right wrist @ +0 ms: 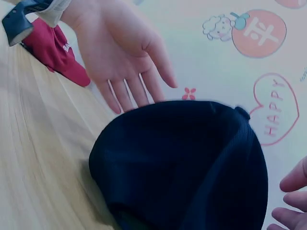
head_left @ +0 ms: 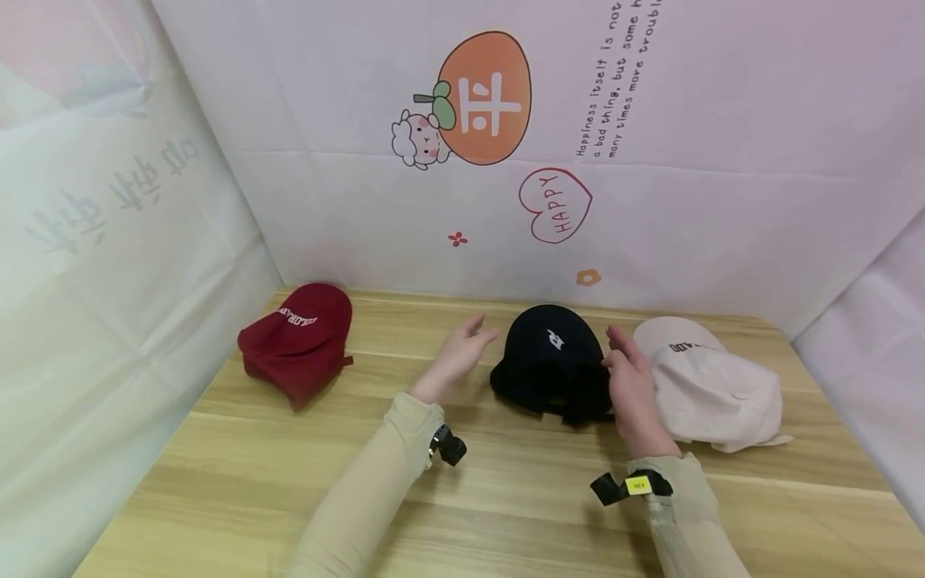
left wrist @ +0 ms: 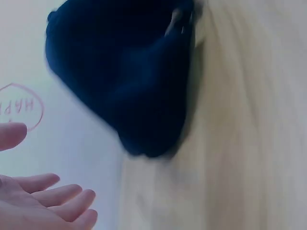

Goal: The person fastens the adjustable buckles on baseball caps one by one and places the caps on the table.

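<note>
Between the two hands a black baseball cap with a small white emblem sits on the wooden table. My left hand is to its left, apart from it, with fingers extended; in the left wrist view its fingers hold nothing. On the cap's other side my right hand reaches in with straight fingers close along its edge, overlapping the beige cap behind in the head view. Dark and large, the black cap fills the lower middle of the right wrist view, with the left hand beyond it.
At the far left of the table lies a dark red cap with white lettering. A white printed cloth rises along the back edge, and pale cloth hangs at both sides. Each wrist wears a small black camera.
</note>
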Motion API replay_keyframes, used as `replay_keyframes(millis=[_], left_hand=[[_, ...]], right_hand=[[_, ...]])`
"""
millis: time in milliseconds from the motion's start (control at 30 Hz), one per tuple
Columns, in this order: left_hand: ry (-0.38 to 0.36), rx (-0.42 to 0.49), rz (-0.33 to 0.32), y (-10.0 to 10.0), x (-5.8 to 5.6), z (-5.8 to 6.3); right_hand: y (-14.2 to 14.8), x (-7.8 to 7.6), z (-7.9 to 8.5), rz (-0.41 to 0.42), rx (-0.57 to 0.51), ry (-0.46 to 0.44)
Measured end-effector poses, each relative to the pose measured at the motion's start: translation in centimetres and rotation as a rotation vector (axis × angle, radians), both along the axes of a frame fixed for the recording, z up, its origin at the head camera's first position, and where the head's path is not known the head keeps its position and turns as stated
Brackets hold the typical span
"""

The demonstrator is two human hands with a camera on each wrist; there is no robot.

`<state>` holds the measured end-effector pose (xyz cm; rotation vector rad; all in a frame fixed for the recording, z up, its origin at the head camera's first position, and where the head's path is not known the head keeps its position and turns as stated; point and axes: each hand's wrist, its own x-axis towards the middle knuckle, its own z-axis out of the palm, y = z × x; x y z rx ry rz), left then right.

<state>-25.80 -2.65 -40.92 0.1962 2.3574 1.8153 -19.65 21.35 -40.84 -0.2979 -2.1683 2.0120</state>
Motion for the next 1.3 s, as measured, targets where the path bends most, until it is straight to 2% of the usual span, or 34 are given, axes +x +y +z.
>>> replay_keyframes(millis=[200, 400, 533, 633, 767, 1000, 1200, 1300], left_hand=[[0.098, -0.073, 0.073, -3.3, -1.0, 2.4], [0.127, -0.087, 0.092, -6.6, -2.0, 4.7], [0.163, -0.117, 0.112, -8.7, -2.4, 6.5], [0.193, -0.147, 0.137, -10.5, -2.6, 7.7], [0.221, -0.176, 0.174, -13.1, -3.0, 9.1], [0.192, -0.19, 0.234, -17.9, -3.5, 11.6], [0.179, -0.29, 0.257, -21.5, -3.7, 13.2], [0.166, -0.34, 0.259, -23.0, -3.8, 13.6]], right_hand=[[-0.7, 0.1, 1.1, -0.021, 0.027, 0.092], [-1.6, -0.2, 2.9, -0.009, 0.054, 0.174], [-2.6, -0.7, 4.4, -0.002, 0.108, 0.207], [-3.6, -1.2, 5.3, 0.008, 0.143, 0.265], [-4.9, -1.8, 6.2, 0.057, 0.149, 0.329], [-6.7, -3.2, 7.7, 0.149, 0.101, 0.281], [-8.0, -5.1, 8.8, 0.223, 0.041, 0.231], [-8.9, -6.2, 9.0, 0.257, -0.017, 0.209]])
